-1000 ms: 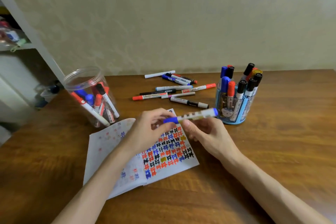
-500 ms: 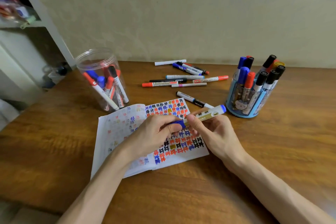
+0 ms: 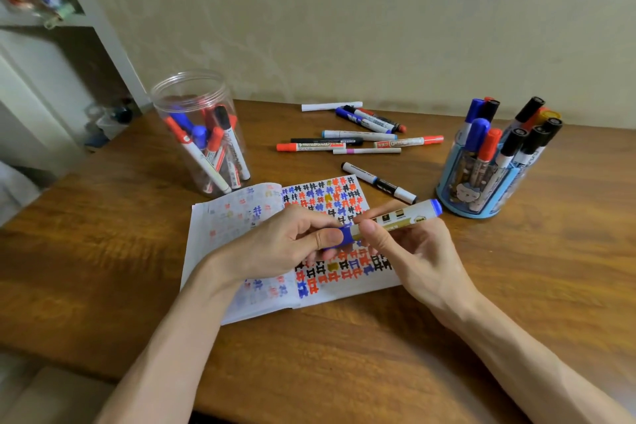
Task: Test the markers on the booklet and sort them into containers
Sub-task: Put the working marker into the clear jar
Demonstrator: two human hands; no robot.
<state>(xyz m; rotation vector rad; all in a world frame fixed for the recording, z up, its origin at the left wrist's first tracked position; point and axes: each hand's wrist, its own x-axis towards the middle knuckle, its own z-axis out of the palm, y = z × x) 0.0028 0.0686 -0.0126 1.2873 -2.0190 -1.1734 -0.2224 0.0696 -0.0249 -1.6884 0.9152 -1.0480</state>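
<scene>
Above an open paper booklet [image 3: 309,289] crowded with coloured marks, the left hand [image 3: 285,244] pinches a blue cap [image 3: 346,234] while the right hand [image 3: 413,251] grips the white cylindrical marker [image 3: 402,217], over a grained wooden table [image 3: 103,268]

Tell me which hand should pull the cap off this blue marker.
Left. The left hand pinches the blue cap, while the right hand grips the marker barrel above the booklet, ready to write.

We see soft, even indoor light on the table [image 3: 103,268], shadows faint. The shelf [image 3: 41,20] at upper left is blurred; wide-angle distortion bends the edges.
</scene>
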